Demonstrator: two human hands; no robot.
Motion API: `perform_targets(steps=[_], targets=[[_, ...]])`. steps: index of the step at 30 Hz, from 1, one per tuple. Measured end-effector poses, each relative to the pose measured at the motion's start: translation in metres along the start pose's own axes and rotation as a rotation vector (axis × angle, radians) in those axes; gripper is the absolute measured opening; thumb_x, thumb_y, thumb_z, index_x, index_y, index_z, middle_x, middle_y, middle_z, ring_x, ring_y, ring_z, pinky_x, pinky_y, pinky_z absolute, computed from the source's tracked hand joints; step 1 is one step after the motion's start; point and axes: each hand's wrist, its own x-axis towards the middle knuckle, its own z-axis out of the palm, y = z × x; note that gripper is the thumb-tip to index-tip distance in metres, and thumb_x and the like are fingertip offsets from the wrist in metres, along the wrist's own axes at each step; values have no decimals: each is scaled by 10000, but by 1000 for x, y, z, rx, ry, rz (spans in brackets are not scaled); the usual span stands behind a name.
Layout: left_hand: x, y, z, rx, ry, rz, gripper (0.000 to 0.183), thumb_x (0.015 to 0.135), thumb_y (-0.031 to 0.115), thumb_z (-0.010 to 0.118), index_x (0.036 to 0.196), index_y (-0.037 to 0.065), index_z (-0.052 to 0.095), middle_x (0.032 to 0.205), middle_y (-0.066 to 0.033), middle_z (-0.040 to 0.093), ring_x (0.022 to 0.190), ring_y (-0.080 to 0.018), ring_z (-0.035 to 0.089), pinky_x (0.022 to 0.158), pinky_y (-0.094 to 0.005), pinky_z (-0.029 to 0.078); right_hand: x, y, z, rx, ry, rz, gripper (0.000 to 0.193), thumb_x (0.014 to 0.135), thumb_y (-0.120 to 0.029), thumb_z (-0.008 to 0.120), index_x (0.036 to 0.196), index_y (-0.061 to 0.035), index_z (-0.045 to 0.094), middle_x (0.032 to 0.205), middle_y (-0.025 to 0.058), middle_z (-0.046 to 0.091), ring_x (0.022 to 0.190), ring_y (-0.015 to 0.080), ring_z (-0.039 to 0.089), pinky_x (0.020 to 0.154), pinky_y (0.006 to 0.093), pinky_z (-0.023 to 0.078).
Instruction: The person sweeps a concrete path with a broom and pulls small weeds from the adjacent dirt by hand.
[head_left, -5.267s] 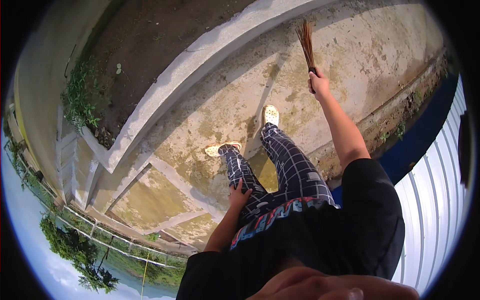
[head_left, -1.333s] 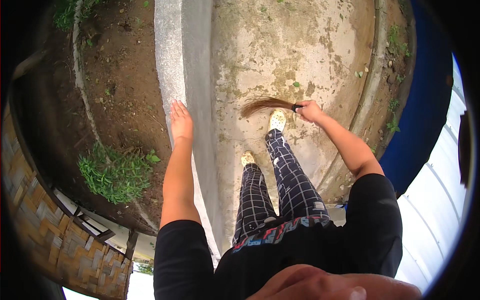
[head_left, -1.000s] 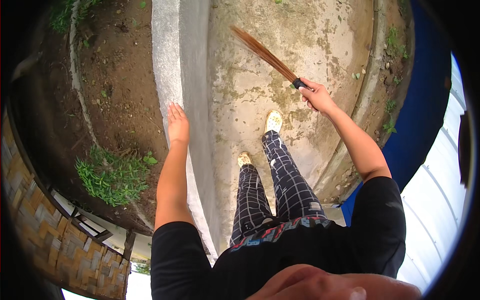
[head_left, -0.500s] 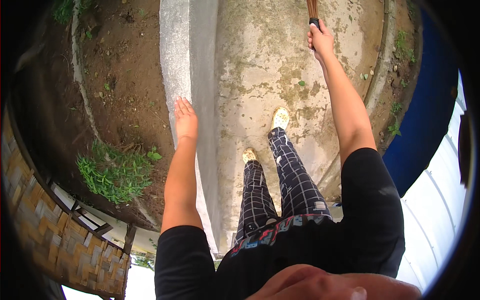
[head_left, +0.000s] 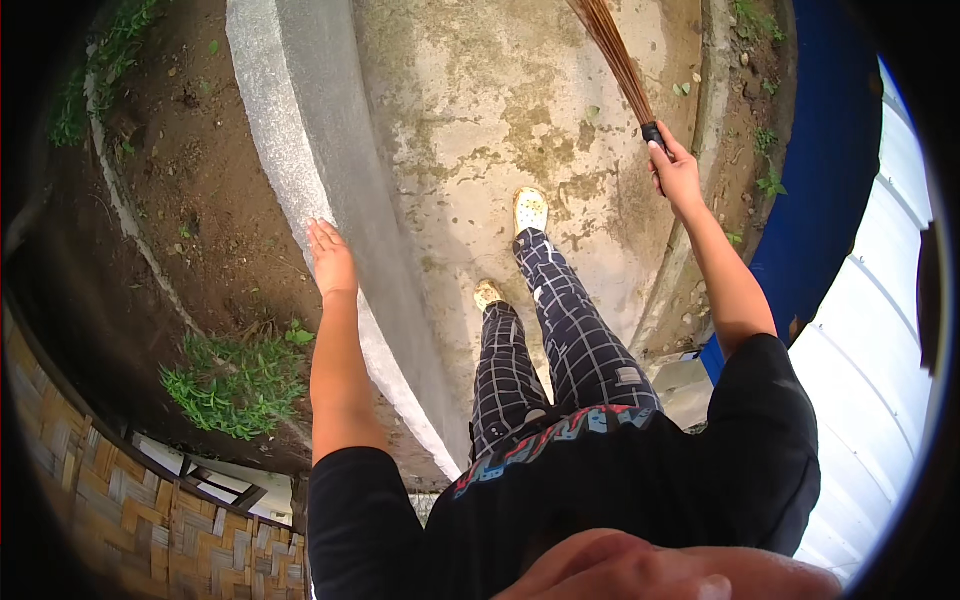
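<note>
My right hand (head_left: 676, 172) is wrapped round the black handle of a stick broom (head_left: 618, 62), held out ahead on the right. The broom's thin brown bristles fan forward and left over the concrete path (head_left: 470, 110), and their tips run out of the picture at the top. My left hand (head_left: 333, 262) has its fingers stretched out flat, with nothing in it. It is over the top of the low grey concrete wall (head_left: 290, 110) on the left; whether it touches the wall I cannot tell.
Beyond the wall lies bare soil with a leafy green plant (head_left: 235, 385). A woven bamboo panel (head_left: 120, 490) stands at the lower left. Along the path's right side run a concrete curb (head_left: 708, 110), weeds, a blue sheet (head_left: 835, 130) and white corrugated panels (head_left: 870, 350).
My right hand has come back nearer, bringing more of the broom's bristles into view, now slanting left. My left hand has moved slightly left and nearer. The whole view has turned a little.
</note>
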Motion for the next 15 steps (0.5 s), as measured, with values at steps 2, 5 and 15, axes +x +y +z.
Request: perform_targets(steps=[2,5,15], targets=[[2,-2,-4,17,-33,-3,587,893,27,430,1391,-126,159,1468,-291,182,1353,-358,284,1090,-354,313,-46,13,2,56,-135,246,510,875,-175,608,1359,-128,453,629,-11,541,420,55,423,358,212,314],[1,-2,-9,2,-68,-2,573,897,17,408,1388,-132,154,1470,-297,159,1363,-359,256,1109,-344,282,-54,46,-18,71,-172,576,519,863,-161,620,1354,-115,457,630,-6,554,417,63,429,355,217,314],[5,-5,-13,-78,-133,-13,1190,630,251,837,1386,-140,5,1472,-314,75,1394,-344,155,1150,-314,211,-83,139,-36,623,629,266,432,946,-259,500,1353,-199,368,649,0,484,466,83,445,381,232,359]])
